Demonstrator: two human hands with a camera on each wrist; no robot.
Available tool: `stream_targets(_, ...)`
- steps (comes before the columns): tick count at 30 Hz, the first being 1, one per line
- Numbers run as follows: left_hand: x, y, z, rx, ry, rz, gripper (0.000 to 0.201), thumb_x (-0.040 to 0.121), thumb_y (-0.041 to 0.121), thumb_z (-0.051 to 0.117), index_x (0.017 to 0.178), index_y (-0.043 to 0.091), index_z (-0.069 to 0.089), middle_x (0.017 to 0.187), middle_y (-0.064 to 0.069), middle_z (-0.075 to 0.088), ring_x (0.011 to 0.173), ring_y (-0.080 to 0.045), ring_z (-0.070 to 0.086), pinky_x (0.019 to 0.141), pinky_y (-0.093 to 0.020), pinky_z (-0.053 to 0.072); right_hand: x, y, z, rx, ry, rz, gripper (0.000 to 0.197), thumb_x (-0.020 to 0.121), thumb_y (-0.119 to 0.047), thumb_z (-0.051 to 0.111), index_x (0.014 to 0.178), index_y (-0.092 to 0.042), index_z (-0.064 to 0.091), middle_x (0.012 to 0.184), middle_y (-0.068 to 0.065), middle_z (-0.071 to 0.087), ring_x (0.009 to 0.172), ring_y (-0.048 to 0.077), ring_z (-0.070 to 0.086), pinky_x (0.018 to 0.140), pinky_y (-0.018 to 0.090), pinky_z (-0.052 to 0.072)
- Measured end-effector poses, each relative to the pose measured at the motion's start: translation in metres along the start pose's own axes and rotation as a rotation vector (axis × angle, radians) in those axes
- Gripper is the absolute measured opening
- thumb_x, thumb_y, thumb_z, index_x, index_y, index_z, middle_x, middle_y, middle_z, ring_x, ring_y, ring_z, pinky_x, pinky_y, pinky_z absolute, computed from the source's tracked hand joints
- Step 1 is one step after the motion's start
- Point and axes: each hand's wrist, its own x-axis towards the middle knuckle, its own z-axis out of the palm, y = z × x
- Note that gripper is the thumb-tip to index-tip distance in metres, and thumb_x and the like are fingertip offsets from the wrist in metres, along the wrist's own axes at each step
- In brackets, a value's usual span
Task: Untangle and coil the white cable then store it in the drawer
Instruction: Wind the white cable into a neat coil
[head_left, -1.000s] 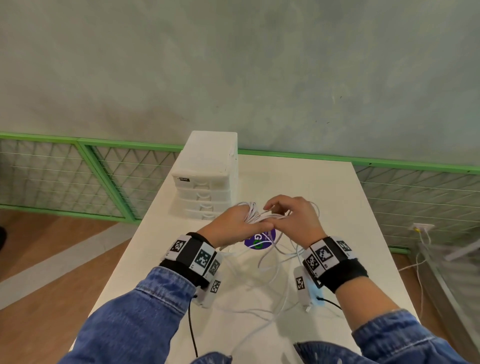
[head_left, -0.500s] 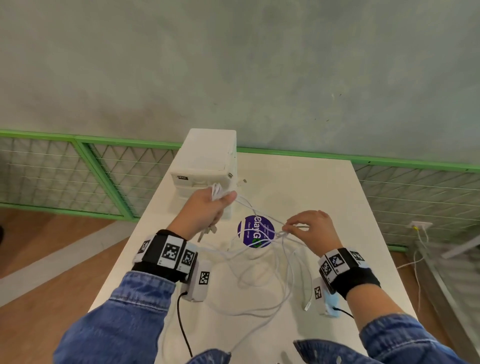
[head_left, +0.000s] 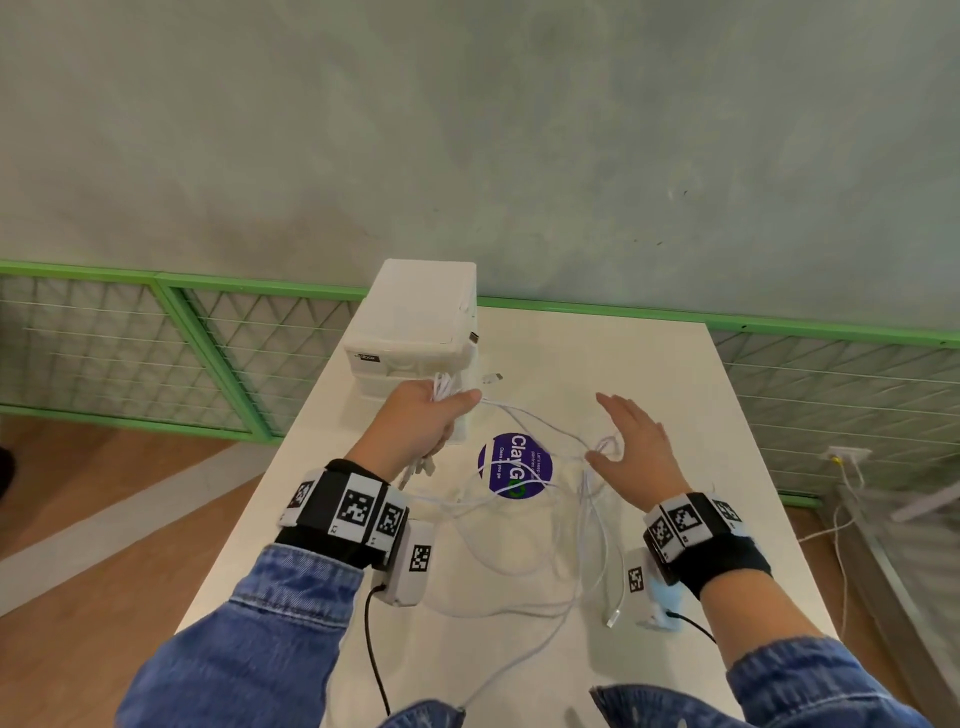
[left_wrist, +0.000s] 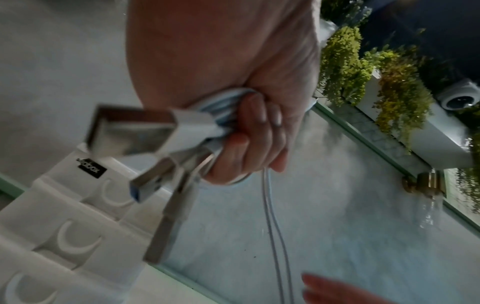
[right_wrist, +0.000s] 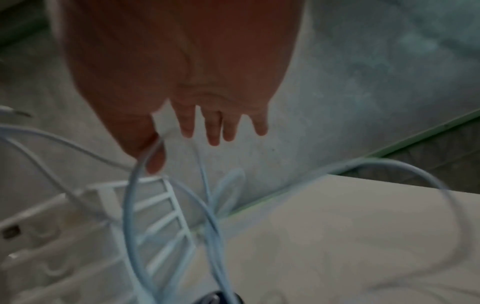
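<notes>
My left hand (head_left: 426, 421) grips a bunch of white cable (head_left: 444, 387) just in front of the white drawer unit (head_left: 421, 312). In the left wrist view its fingers (left_wrist: 249, 133) curl round the strands, and several USB plugs (left_wrist: 130, 131) stick out below. Strands run right to a small loop (head_left: 605, 446) at the thumb of my right hand (head_left: 631, 441). That hand hovers over the table with its fingers (right_wrist: 207, 123) straight and spread. The cable (right_wrist: 127, 195) hangs past its thumb. More loose loops lie on the table (head_left: 649, 374) between my wrists. The drawers (left_wrist: 64, 236) look closed.
A round purple sticker (head_left: 514, 465) marks the table's middle. A loose plug end (head_left: 613, 618) lies near my right wrist. A green mesh railing (head_left: 208, 353) and a grey wall stand behind the table. Wooden floor lies to the left.
The hands drew apart from the middle. My left hand carried the bunch up to the drawer unit. My right hand moved right, then straightened its fingers out of a pinch.
</notes>
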Motion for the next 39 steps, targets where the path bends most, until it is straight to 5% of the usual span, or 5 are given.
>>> stream_targets(4, -0.002, 0.007, 0.013, 0.040, -0.063, -0.016, 0.038, 0.088, 0.033, 0.062, 0.061, 0.016, 0.041, 0.043, 0.002, 0.038, 0.035, -0.012, 0.030, 0.039, -0.019, 0.027, -0.007, -0.055, -0.015, 0.331, 0.127, -0.289, 0.059, 0.083, -0.012, 0.059, 0.136, -0.027, 0.039, 0.138, -0.006, 0.043, 0.125, 0.002, 0.038, 0.105, 0.020, 0.028)
stream_targets(8, -0.003, 0.011, 0.020, 0.144, -0.074, -0.036, 0.034, 0.086, 0.033, 0.064, 0.063, 0.013, 0.049, 0.046, -0.002, 0.044, 0.036, -0.015, 0.035, 0.043, -0.022, 0.029, -0.014, -0.094, -0.017, 0.398, 0.496, -0.594, 0.026, 0.082, -0.006, 0.059, 0.104, -0.017, 0.066, 0.101, 0.002, 0.060, 0.095, 0.009, 0.057, 0.085, 0.017, 0.045)
stream_targets(16, -0.014, 0.016, 0.017, 0.092, -0.215, -0.018, 0.028, 0.084, 0.029, 0.067, 0.066, 0.014, 0.051, 0.048, 0.002, 0.042, 0.039, -0.011, 0.035, 0.041, -0.021, 0.029, -0.011, -0.085, 0.002, 0.128, 0.025, -0.554, 0.074, 0.074, -0.005, 0.055, 0.138, -0.038, 0.035, 0.111, 0.002, 0.054, 0.098, 0.019, 0.053, 0.090, 0.036, 0.046)
stream_targets(30, -0.024, 0.013, 0.026, 0.112, -0.356, -0.045, 0.020, 0.089, 0.027, 0.060, 0.077, 0.012, 0.055, 0.042, 0.008, 0.040, 0.038, -0.008, 0.032, 0.039, -0.017, 0.026, -0.007, -0.079, -0.003, -0.025, -0.008, -0.500, 0.029, 0.086, -0.013, 0.047, 0.109, -0.015, 0.065, 0.103, 0.009, 0.058, 0.073, 0.030, 0.061, 0.059, 0.035, 0.047)
stream_targets(39, -0.021, 0.011, 0.031, 0.182, -0.355, -0.096, 0.035, 0.088, 0.038, 0.058, 0.064, 0.013, 0.052, 0.040, 0.004, 0.040, 0.037, -0.013, 0.031, 0.042, -0.023, 0.023, -0.005, -0.085, 0.001, -0.138, -0.113, -0.518, 0.024, 0.079, 0.010, 0.050, 0.096, -0.002, 0.062, 0.102, 0.016, 0.057, 0.080, 0.032, 0.056, 0.066, 0.030, 0.038)
